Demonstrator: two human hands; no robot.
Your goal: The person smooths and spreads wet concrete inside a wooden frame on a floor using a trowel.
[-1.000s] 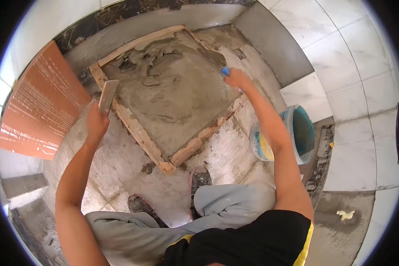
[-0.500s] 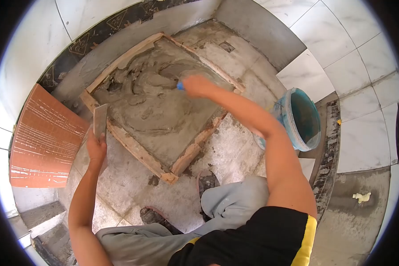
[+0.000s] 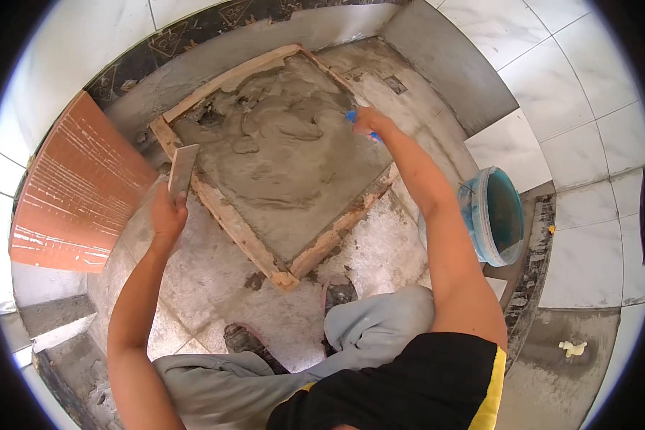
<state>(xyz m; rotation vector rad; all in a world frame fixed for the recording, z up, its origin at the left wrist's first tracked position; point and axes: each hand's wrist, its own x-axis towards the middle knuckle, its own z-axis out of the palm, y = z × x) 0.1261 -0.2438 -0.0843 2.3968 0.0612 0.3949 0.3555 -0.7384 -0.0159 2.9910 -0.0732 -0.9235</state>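
Observation:
Wet grey mortar (image 3: 287,158) fills a square wooden frame (image 3: 236,223) on the floor, its surface swirled and uneven. At the frame's left corner my left hand (image 3: 168,215) grips a small flat rectangular piece (image 3: 182,170), held upright. My right hand (image 3: 370,123) is closed around a blue-handled tool (image 3: 351,116) at the right side of the mortar. The tool's working end cannot be made out.
A blue-green bucket (image 3: 496,215) stands on the right. An orange-brown tile (image 3: 79,193) leans on the left wall. Behind the frame is a floor drain (image 3: 395,84). My shoes (image 3: 251,344) are below the frame.
My right hand has moved right, from over the middle of the mortar to its right edge. The view has shifted slightly, and my left hand still holds the flat piece.

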